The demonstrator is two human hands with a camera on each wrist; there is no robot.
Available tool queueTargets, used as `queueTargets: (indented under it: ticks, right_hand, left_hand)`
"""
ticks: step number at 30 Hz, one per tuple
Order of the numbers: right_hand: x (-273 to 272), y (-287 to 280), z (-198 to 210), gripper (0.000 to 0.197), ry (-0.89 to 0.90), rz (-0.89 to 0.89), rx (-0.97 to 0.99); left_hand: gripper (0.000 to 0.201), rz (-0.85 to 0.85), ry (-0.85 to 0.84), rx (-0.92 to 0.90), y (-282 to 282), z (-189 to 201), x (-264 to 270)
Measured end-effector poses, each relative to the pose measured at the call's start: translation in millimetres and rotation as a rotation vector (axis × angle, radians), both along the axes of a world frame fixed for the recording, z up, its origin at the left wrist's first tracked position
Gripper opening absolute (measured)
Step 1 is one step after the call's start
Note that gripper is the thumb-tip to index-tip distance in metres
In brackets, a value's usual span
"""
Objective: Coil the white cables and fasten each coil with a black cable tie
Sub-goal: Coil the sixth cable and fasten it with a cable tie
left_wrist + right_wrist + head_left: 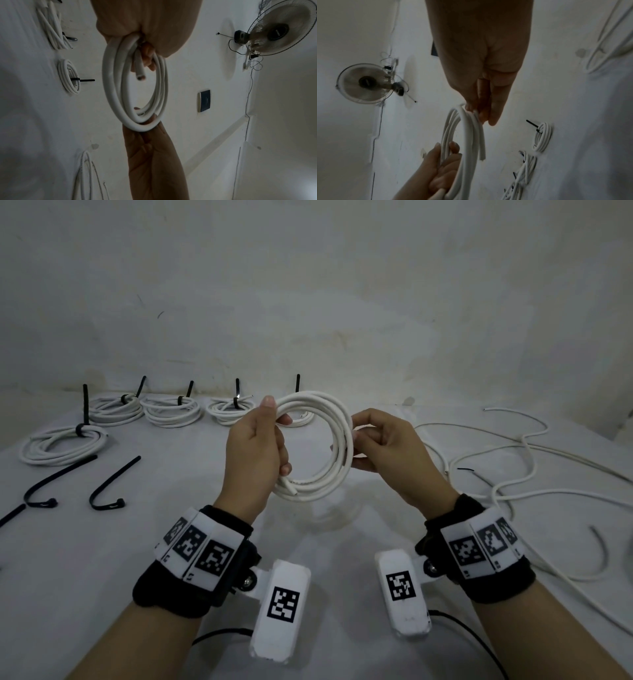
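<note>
five tied coils (65, 441) lie along the far left of the tabletop (171, 542), each cinched with a black tie; three loose cable ties (113, 484) wait at the near left edge. left hand (255, 450) has its fingers curled round the left side of the fresh coil (318, 446), held up off the surface at centre. right hand (383, 446) pinches the coil's right side. this coil is wound but not yet tied. loose white cables (513, 474) sprawl at right, uncoiled. open room lies at near centre; the right side is cluttered.
</note>
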State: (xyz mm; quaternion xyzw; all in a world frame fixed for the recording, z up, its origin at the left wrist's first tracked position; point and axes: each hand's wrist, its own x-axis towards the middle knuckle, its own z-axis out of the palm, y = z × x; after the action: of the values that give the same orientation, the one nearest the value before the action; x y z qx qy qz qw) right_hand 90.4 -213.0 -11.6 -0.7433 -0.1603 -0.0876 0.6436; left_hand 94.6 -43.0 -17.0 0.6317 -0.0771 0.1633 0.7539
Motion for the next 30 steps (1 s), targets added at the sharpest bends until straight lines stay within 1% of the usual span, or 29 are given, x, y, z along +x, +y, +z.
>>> queueTargets:
  ticks: [3, 8, 11, 13, 15, 18, 19, 21, 22, 24, 25, 28, 30]
  right_hand:
    - [-1.6, 2.5, 0.2, 0.011, 0.064, 0.062, 0.138]
    - [-2.0, 5.0, -0.2, 0.014, 0.159, 0.147, 0.267]
    - [-5.7, 5.3, 2.9, 0.028, 0.203, 0.254, 0.273]
    - [-8.6, 5.3, 4.7, 0.031, 0.193, 0.279, 0.237]
    - [-11.1, 5.9, 6.7, 0.028, 0.190, 0.259, 0.210]
    - [-13.0, 10.2, 9.9, 0.014, 0.190, 0.233, 0.208]
    - [-13.8, 12.4, 10.7, 0.013, 0.173, 0.219, 0.188]
    - [-14.0, 16.3, 8.9, 0.021, 0.070, 0.116, 0.068]
    - [-13.6, 17.6, 7.3, 0.021, -0.006, 0.052, 0.007]
    - [-11.3, 17.9, 3.7, 0.020, -0.134, -0.051, -0.050]
    - [-10.1, 16.9, 2.8, 0.019, -0.168, -0.085, -0.056]
    - [-7.7, 12.7, 2.9, 0.018, -0.193, -0.125, -0.027]
    - [-7.2, 11.8, 3.0, 0.018, -0.196, -0.123, -0.002]
  left_hand:
    - [0.040, -0.028, 0.025, -0.034, 0.8, 2.0, -0.9]
    - [0.039, -0.063, 0.034, -0.028, -2.6, 3.1, -4.0]
    - [0.040, -0.056, 0.052, -0.067, -2.4, 4.3, -3.9]
    - [0.041, -0.039, 0.052, -0.072, -1.9, 4.6, -3.7]
    - [0.041, -0.014, 0.043, -0.073, -1.3, 4.6, -3.5]
    - [0.041, 0.030, 0.041, -0.092, 1.7, 4.3, -1.4]
    - [0.041, 0.036, 0.039, -0.095, 2.0, 4.1, -0.9]
    - [0.041, 0.027, 0.025, -0.079, 0.5, 2.6, -0.6]
    - [0.040, 0.014, 0.015, -0.064, -1.0, 1.6, -1.0]
    - [0.040, -0.020, -0.006, -0.029, -4.2, 0.6, -2.3]
    - [0.038, -0.038, -0.019, -0.010, -5.1, 0.3, -3.2]
    - [0.021, -0.076, -0.107, 0.061, -3.9, 1.8, -5.9]
    - [0.022, -0.080, -0.185, 0.158, -1.6, 2.9, -6.8]
